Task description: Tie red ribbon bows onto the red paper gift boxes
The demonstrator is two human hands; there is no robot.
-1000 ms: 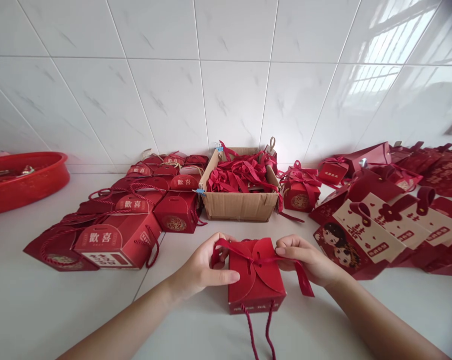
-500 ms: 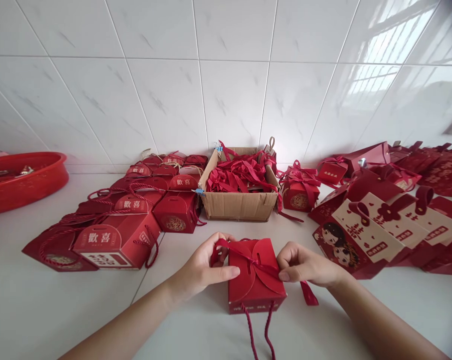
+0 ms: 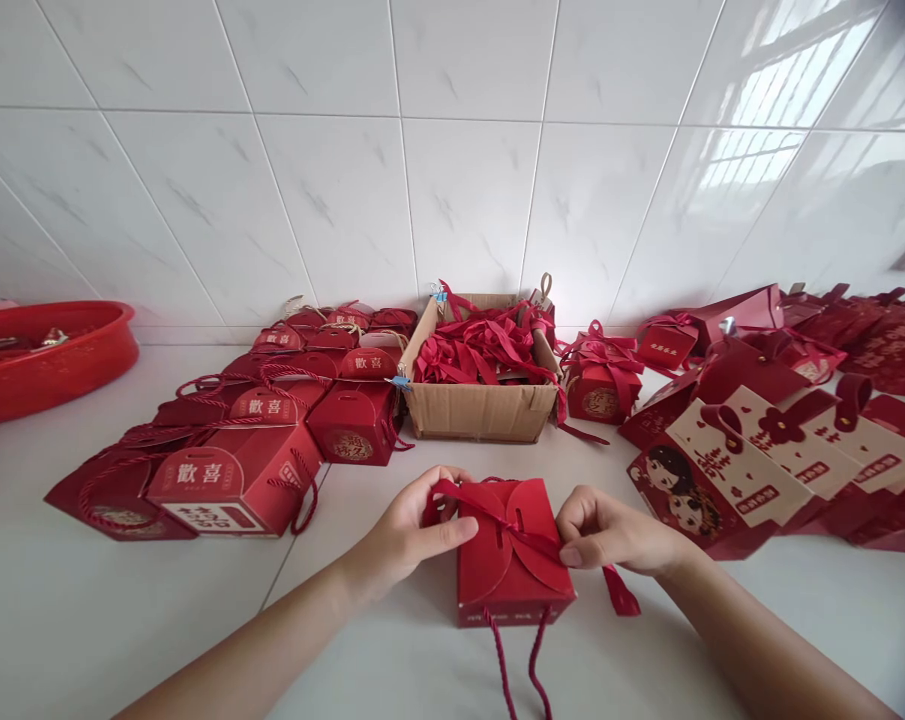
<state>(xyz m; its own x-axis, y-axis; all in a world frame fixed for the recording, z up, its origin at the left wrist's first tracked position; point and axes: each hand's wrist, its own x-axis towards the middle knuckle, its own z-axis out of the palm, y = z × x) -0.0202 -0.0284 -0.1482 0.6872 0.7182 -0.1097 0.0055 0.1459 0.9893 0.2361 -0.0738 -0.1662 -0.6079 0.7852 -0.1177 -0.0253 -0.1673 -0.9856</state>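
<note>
A small red gift box point(image 3: 497, 585) stands on the counter between my hands, its curved top flaps folded over. Across the top runs a red ribbon point(image 3: 531, 538), crossed at the middle slots. My left hand point(image 3: 426, 525) grips one ribbon end at the box's left side, its thumb at the lid's edge. At the right edge my right hand point(image 3: 606, 530) pinches the other end between thumb and curled fingers. A loose ribbon tail hangs below that hand. Dark red cord handles point(image 3: 501, 655) trail from the box's near side.
Behind the box stands a cardboard carton point(image 3: 478, 412) full of red ribbons. Several red gift boxes point(image 3: 227, 485) are grouped at left. A ribboned box point(image 3: 600, 385) sits right of the carton. Printed gift bags point(image 3: 737, 470) crowd the right. A red basin point(image 3: 69, 370) lies far left.
Both hands keep their hold on the ribbon ends. My left thumb has lifted slightly; the box and everything around it look the same.
</note>
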